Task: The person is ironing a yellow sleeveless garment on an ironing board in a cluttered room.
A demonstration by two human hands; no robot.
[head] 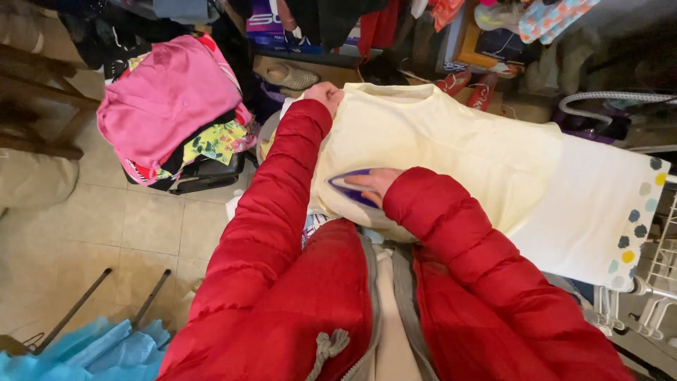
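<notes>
A pale yellow garment (451,141) lies spread over a white ironing board (599,212) that runs from the middle to the right. My left hand (326,94) grips the garment's far left edge. My right hand (374,182) is wrapped around the handle of a purple and white iron (345,189), which rests flat on the near left part of the garment. Both arms wear red puffy jacket sleeves.
A heap of pink and patterned clothes (173,106) sits on a dark case at the left. Blue fabric (92,353) lies on the tiled floor at bottom left. Clothes, boxes and shoes (465,85) crowd the back. A white wire rack (659,282) stands at the right.
</notes>
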